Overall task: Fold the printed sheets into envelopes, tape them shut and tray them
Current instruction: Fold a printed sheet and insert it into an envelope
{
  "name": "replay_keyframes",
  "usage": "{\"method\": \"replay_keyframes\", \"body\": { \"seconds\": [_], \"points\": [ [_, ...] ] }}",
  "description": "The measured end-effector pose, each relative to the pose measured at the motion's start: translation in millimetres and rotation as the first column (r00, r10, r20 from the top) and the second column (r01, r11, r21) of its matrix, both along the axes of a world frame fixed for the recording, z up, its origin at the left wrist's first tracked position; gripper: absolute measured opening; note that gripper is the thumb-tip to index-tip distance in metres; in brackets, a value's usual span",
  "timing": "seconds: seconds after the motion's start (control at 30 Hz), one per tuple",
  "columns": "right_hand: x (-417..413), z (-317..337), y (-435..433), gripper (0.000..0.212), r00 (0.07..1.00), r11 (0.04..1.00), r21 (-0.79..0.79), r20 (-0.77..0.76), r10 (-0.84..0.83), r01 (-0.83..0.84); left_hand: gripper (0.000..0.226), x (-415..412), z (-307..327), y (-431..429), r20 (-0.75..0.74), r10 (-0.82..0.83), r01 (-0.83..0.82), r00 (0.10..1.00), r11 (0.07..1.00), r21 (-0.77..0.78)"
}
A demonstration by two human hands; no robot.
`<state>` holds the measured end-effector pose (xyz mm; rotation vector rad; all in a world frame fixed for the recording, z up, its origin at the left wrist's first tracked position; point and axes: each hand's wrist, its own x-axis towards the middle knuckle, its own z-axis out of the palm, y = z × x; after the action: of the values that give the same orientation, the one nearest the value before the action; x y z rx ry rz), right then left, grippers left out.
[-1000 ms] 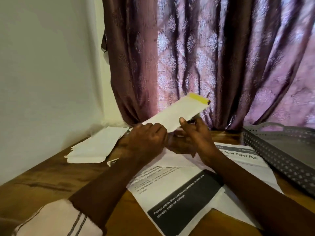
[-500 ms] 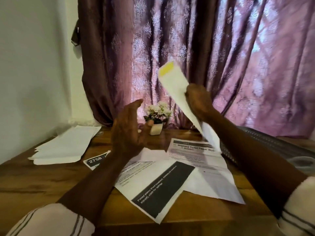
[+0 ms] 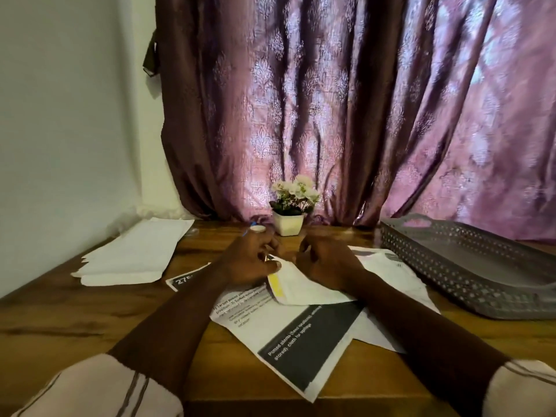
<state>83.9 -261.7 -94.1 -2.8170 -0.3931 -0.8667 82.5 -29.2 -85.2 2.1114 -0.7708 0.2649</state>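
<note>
A white envelope (image 3: pixel 301 288) with a yellow strip along its left end lies flat on the printed sheets (image 3: pixel 288 338) at the middle of the wooden table. My left hand (image 3: pixel 249 261) pinches the envelope's upper left corner between thumb and fingers. My right hand (image 3: pixel 328 264) rests on its right part with curled fingers and covers that end. Several printed sheets with black bands are spread under and in front of the envelope. The grey perforated tray (image 3: pixel 469 266) stands at the right, apart from both hands.
A stack of white envelopes (image 3: pixel 135 254) lies at the back left by the wall. A small potted flower (image 3: pixel 290 206) and a small white tape roll (image 3: pixel 258 228) sit just beyond my hands. A purple curtain hangs behind the table.
My right hand has brought the envelope down from the air onto the printed sheets. My left hand, open and raised before, has dropped onto the envelope's corner.
</note>
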Motion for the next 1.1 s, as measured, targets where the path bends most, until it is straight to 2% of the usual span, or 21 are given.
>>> {"method": "replay_keyframes", "body": {
  "seconds": [0.1, 0.17, 0.23, 0.27, 0.33, 0.4, 0.53, 0.6, 0.7, 0.9, 0.97, 1.1],
  "points": [
    [-3.5, 1.7, -3.2, 0.024, 0.991, 0.991, 0.004, 0.033, 0.13, -0.13, 0.03, 4.2, -6.0, 4.5, 0.029, 0.065, -0.068, 0.997, 0.989, 0.128],
    [-19.3, 10.5, 2.2, 0.02, 0.961, 0.956, 0.123, -0.045, 0.274, -0.267, 0.033, 8.3, -7.0, 10.0, 0.084, 0.125, -0.141, 0.989, 0.967, 0.213],
    [-36.1, 16.6, 10.4, 0.036, 0.885, 0.906, 0.288, -0.26, 0.387, -0.311, 0.04, 10.5, -7.6, 16.3, 0.093, 0.163, -0.181, 0.982, 0.954, 0.237],
    [-40.3, 15.4, 15.1, 0.048, 0.857, 0.904, 0.304, -0.33, 0.396, -0.301, 0.039, 11.4, -9.0, 18.1, 0.093, 0.187, -0.205, 0.978, 0.948, 0.245],
    [-47.8, 14.7, 23.4, 0.067, 0.907, 0.954, 0.152, -0.299, 0.295, -0.26, 0.031, 12.3, -8.9, 21.0, 0.087, 0.211, -0.226, 0.974, 0.946, 0.231],
    [-53.4, 16.6, 31.3, 0.077, 0.948, 0.976, -0.007, -0.238, 0.211, -0.219, 0.024, 12.0, -9.4, 21.6, 0.079, 0.226, -0.238, 0.971, 0.947, 0.217],
    [-56.4, 13.7, 40.4, 0.102, 0.868, 0.972, -0.05, -0.463, 0.181, -0.229, 0.013, 14.6, -13.2, 21.4, 0.102, 0.223, -0.239, 0.97, 0.951, 0.195],
    [-56.1, 10.0, 40.5, 0.112, 0.841, 0.973, 0.007, -0.501, 0.203, -0.231, 0.012, 14.5, -13.9, 21.4, 0.116, 0.226, -0.246, 0.967, 0.949, 0.2],
    [-54.2, 9.7, 38.2, 0.108, 0.854, 0.964, 0.144, -0.447, 0.266, -0.224, 0.01, 15.0, -12.7, 22.4, 0.102, 0.233, -0.249, 0.967, 0.946, 0.208],
    [-54.6, 8.8, 36.9, 0.092, 0.86, 0.951, 0.177, -0.409, 0.305, -0.253, 0.008, 13.6, -10.1, 26.4, 0.067, 0.297, -0.304, 0.953, 0.936, 0.178],
    [-55.7, 8.1, 37.7, 0.084, 0.852, 0.952, 0.14, -0.424, 0.306, -0.273, 0.016, 16.2, -11.6, 31.4, 0.118, 0.314, -0.334, 0.942, 0.912, 0.24],
    [-51.8, 5.1, 39.8, 0.075, 0.858, 0.958, -0.035, -0.455, 0.238, -0.285, 0.041, 15.4, -11.4, 34.1, 0.197, 0.327, -0.379, 0.924, 0.846, 0.376]
  ]
}}
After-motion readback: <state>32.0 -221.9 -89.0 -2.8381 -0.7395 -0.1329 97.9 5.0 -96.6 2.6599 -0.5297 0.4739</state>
